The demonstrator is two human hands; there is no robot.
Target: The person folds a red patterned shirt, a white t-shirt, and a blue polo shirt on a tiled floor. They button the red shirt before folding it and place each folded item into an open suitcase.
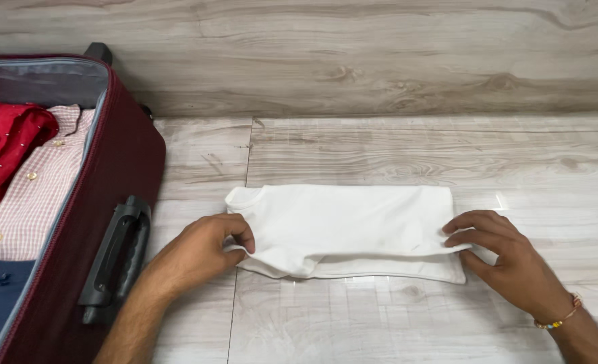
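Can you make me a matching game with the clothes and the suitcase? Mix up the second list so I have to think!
Things:
1. folded garment
2. suitcase
3. checked shirt
4. beaded bracelet

Colour or place:
A. dark red, lying open on the floor
B. on the right hand's wrist
C. white, pinched at both ends
D. pink and white, packed inside

Pairs: 1-C, 2-A, 3-D, 4-B

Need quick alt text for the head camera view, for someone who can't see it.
Two bare hands grip the near edge of a folded white garment lying on a pale wood-look floor, the left hand at its left end, the right hand at its right. An open maroon suitcase holding folded shirts sits to the left.
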